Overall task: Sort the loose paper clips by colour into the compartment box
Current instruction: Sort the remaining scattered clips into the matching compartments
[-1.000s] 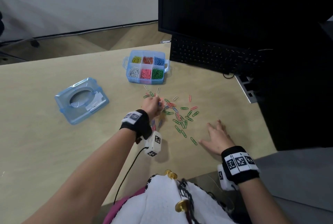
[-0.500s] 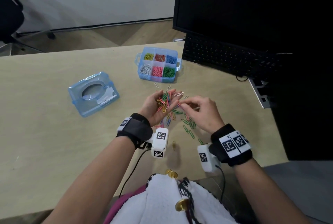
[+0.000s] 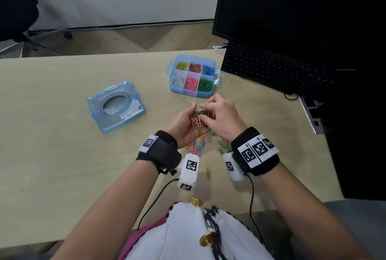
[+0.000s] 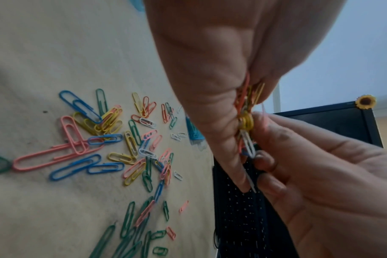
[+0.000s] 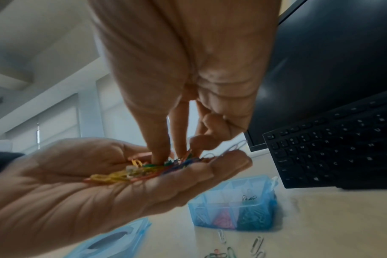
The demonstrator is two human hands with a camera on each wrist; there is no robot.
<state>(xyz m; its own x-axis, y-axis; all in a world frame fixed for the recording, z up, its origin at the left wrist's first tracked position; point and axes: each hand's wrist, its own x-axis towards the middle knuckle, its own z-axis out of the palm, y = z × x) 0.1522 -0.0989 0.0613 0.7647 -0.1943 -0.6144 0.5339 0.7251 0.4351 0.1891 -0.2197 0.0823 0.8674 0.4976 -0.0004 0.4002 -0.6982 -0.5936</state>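
My left hand (image 3: 182, 123) is held palm up above the table and carries a heap of mixed paper clips (image 3: 197, 122). My right hand (image 3: 221, 117) reaches over it, with thumb and forefinger dug into the heap (image 5: 144, 169) and pinching at clips; which colour I cannot tell. More loose clips (image 3: 200, 144) of several colours lie on the table under both hands and show clearly in the left wrist view (image 4: 113, 139). The blue compartment box (image 3: 194, 92) stands open just beyond the hands, with yellow, red, blue, white, pink and green clips each in a separate cell.
The box's blue lid (image 3: 116, 107) lies to the left. A black keyboard (image 3: 271, 71) and monitor (image 3: 292, 8) stand at the right, close to the box. One yellow clip (image 3: 208, 173) lies between my wrists, and a white clip (image 3: 189, 99) lies in front of the box.
My left hand rose from the table with a scooped heap of clips and turned palm up. My right hand left the table, came over and now has its fingers in the heap.
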